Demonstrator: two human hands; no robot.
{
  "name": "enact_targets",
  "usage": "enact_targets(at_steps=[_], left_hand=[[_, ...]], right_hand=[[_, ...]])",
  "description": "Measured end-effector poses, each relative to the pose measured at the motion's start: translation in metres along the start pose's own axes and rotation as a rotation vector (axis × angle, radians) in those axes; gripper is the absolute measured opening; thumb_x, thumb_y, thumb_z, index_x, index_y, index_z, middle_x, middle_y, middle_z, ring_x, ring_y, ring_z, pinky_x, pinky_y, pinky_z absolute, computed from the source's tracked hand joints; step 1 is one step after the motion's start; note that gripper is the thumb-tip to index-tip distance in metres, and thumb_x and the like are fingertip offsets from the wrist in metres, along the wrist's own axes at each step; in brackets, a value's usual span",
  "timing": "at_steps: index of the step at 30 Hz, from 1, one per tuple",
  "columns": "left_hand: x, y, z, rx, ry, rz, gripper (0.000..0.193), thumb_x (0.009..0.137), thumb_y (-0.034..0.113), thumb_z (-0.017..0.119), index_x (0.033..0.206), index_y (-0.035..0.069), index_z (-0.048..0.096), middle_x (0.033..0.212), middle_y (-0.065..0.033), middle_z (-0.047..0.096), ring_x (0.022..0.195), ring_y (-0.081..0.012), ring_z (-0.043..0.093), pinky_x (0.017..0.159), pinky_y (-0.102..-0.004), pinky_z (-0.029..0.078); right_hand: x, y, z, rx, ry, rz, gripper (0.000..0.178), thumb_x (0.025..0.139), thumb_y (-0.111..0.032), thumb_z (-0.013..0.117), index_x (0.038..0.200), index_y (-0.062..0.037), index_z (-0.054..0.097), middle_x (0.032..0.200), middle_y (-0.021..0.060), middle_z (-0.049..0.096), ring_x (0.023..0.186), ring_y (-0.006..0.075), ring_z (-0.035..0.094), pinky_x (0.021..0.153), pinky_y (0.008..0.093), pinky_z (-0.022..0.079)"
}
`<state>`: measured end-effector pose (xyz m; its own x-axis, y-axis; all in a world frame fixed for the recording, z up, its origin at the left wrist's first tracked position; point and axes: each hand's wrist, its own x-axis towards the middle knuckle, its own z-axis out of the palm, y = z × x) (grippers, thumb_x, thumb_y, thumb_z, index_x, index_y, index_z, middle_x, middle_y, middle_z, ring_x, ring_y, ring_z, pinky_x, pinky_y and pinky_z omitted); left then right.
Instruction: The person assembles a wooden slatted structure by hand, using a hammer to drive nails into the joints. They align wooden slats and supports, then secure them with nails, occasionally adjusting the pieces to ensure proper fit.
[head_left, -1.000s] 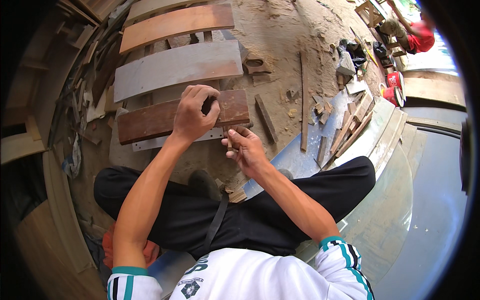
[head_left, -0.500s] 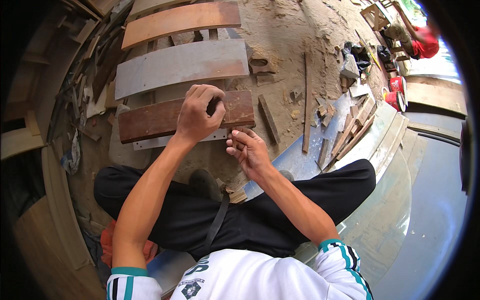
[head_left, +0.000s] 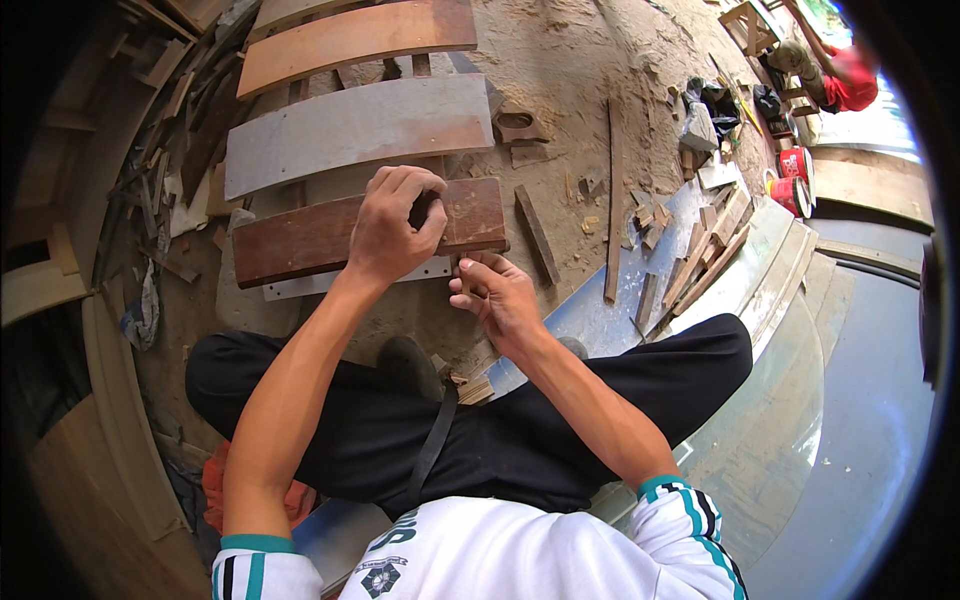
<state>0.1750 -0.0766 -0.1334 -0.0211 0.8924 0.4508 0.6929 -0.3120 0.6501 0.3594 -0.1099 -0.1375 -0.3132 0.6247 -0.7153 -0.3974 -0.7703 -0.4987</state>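
A dark reddish-brown wooden plank (head_left: 300, 235) lies crosswise in front of me. My left hand (head_left: 395, 228) is curled over it, thumb and fingers forming a ring, and what they hold, if anything, is hidden. Below the plank's right part, my right hand (head_left: 495, 300) pinches thumb against fingers close to its near edge. Something small and dark may sit at those fingertips, too small to name. Under the plank's near edge a pale strip with a row of holes (head_left: 315, 284) sticks out.
Beyond lie a grey board (head_left: 350, 135) and an orange-brown board (head_left: 360, 45). To the right are a short wood stick (head_left: 537, 235), a long thin strip (head_left: 613, 200), wood scraps (head_left: 715, 255) and red cans (head_left: 792, 195). Another person in red (head_left: 850, 82) sits at the far right.
Both hands keep nearly the same pose by the plank. The planks and hands appear shifted very slightly to the left in the view.
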Motion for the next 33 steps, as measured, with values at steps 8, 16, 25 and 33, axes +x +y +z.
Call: enact_targets(at_steps=[8,16,25,33], left_hand=[[0.001,0.003,0.001,0.029,-0.016,0.004,0.017,0.078,0.001,0.065,0.094,0.005,0.064,0.096,-0.0108,0.066,0.095,-0.0301,0.06,0.086,-0.0395,0.049],[0.001,0.003,0.0,0.036,-0.023,0.0,0.017,0.077,0.001,0.065,0.094,0.005,0.064,0.097,-0.0106,0.066,0.096,-0.0302,0.06,0.086,-0.0398,0.049],[0.001,0.002,0.001,0.028,-0.011,0.0,0.018,0.077,0.001,0.065,0.094,0.005,0.064,0.097,-0.0104,0.066,0.096,-0.0298,0.061,0.086,-0.0394,0.05],[0.001,0.0,0.0,0.031,0.0,-0.018,0.017,0.078,0.001,0.064,0.095,0.005,0.064,0.097,-0.01,0.066,0.095,-0.0291,0.061,0.086,-0.0389,0.049]], right_hand=[[0.003,-0.002,-0.001,-0.039,-0.013,-0.043,0.018,0.091,-0.009,0.069,0.104,-0.0011,0.059,0.091,0.0057,0.064,0.078,0.0157,0.068,0.062,0.0283,0.063],[0.002,-0.006,0.004,-0.023,0.012,-0.024,0.019,0.09,-0.01,0.069,0.104,-0.0036,0.058,0.089,0.0062,0.064,0.075,0.0155,0.067,0.056,0.0269,0.06],[0.006,-0.004,0.004,-0.012,0.043,-0.002,0.018,0.088,-0.012,0.069,0.101,-0.0021,0.06,0.088,0.0069,0.063,0.072,0.0159,0.065,0.052,0.0272,0.057],[-0.016,0.016,-0.003,-0.093,0.092,0.014,0.016,0.09,-0.014,0.067,0.1,-0.003,0.061,0.088,0.0059,0.062,0.075,0.0137,0.064,0.051,0.0256,0.054]])
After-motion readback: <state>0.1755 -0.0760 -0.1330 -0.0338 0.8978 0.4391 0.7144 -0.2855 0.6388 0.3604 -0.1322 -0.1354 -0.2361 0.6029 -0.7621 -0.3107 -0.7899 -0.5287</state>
